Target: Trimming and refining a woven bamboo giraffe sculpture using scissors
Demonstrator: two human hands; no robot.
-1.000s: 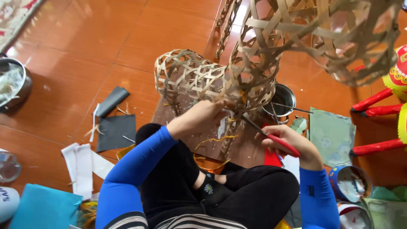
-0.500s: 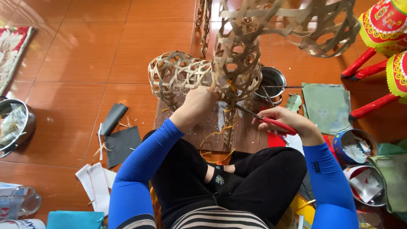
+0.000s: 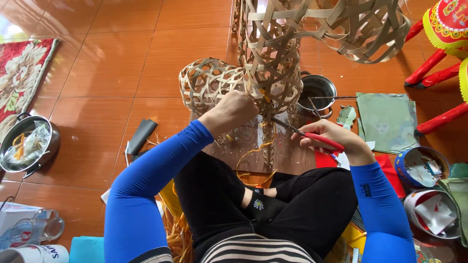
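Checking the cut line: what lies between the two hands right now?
In the head view, the scissors' blades span the gap from the right hand toward the left hand on the woven frame, with yellow strands hanging below.

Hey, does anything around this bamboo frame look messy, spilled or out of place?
Yes. Yellow strips trail loose off the frame onto the board below, and more straw-like scraps lie strewn on the floor by the left knee. Paper offcuts sit scattered near the pot. Nothing looks broken.

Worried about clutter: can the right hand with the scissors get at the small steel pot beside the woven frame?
Probably yes: the right hand holds the scissors just below the pot, with only bare board between.
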